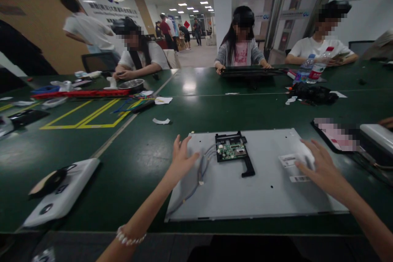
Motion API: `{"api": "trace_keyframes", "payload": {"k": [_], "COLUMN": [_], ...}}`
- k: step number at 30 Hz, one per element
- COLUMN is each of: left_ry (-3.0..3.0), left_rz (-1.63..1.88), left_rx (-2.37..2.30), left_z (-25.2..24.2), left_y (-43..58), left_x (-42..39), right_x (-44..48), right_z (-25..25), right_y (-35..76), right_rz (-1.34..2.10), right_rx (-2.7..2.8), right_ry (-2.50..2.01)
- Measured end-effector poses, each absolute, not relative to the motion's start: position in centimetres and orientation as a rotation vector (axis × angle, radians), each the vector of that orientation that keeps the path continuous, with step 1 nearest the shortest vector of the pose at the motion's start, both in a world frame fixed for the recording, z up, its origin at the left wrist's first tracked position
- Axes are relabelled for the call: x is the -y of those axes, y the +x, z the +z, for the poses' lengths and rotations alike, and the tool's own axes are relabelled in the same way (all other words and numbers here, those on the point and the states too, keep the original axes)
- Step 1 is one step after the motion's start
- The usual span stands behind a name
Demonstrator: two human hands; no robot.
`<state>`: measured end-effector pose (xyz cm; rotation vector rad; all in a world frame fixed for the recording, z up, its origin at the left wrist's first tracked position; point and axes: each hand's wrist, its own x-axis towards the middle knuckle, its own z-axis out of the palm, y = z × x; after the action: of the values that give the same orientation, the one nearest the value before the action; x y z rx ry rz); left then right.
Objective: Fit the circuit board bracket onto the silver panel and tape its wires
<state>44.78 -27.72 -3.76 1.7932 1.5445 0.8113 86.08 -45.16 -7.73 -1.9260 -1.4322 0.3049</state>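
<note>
A grey metal back panel lies flat on the green table in front of me. A green circuit board in a black bracket sits near its far edge, with thin wires running off to the left. My left hand rests open on the panel's left far corner, fingers spread next to the wires. My right hand lies open on the panel's right side, fingers over white labels.
A white cover with a black part lies at my left. A dark device and a pale casing sit at right. Across the table, seated people work by a black monitor, water bottles, a metal bowl and red rail.
</note>
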Motion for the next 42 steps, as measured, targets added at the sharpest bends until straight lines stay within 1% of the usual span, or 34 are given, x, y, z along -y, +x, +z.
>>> {"api": "trace_keyframes", "payload": {"k": [2,5,8,11,15,18,22,31,34,36,39,42], "left_ry": [1.953,2.092,2.169,2.2,2.251,2.288,2.271,2.273,2.305,2.348,2.469,2.536], "left_rz": [0.738,0.56,0.382,0.302,0.381,0.418,0.385,0.207,0.137,0.098,0.149,0.288], "left_rx": [-1.363,-1.029,-0.859,-0.769,-0.708,-0.729,-0.701,-0.743,-0.752,-0.799,-1.05,-1.549], "left_z": [-3.2,-2.2,-1.7,-2.2,-3.3,-3.5,-2.8,-1.8,-1.7,-1.3,-0.6,-0.1], "left_y": [45.8,47.9,49.6,50.2,50.2,50.8,52.6,54.2,53.4,52.3,49.7,46.3], "left_x": [27.6,27.0,25.8,24.6,24.1,24.9,27.1,31.1,31.3,30.7,27.6,22.7], "right_x": [43.8,40.6,36.9,34.0,32.3,32.6,34.7,39.4,40.6,41.5,42.9,44.0], "right_z": [-5.9,-3.2,-2.0,-2.7,-4.1,-4.6,-4.7,-5.6,-5.8,-6.0,-6.9,-8.5], "right_y": [84.6,81.8,79.3,77.9,77.3,77.7,79.0,80.7,80.8,81.2,82.1,83.0], "right_rz": [0.33,0.558,0.69,0.783,0.802,0.773,0.718,0.724,0.671,0.573,0.384,0.236], "right_rx": [1.629,1.907,2.056,2.133,2.162,2.14,2.078,2.08,2.096,2.09,2.069,2.034], "right_ry": [-1.869,-1.706,-1.545,-1.424,-1.302,-1.297,-1.278,-1.405,-1.523,-1.631,-1.785,-1.878]}}
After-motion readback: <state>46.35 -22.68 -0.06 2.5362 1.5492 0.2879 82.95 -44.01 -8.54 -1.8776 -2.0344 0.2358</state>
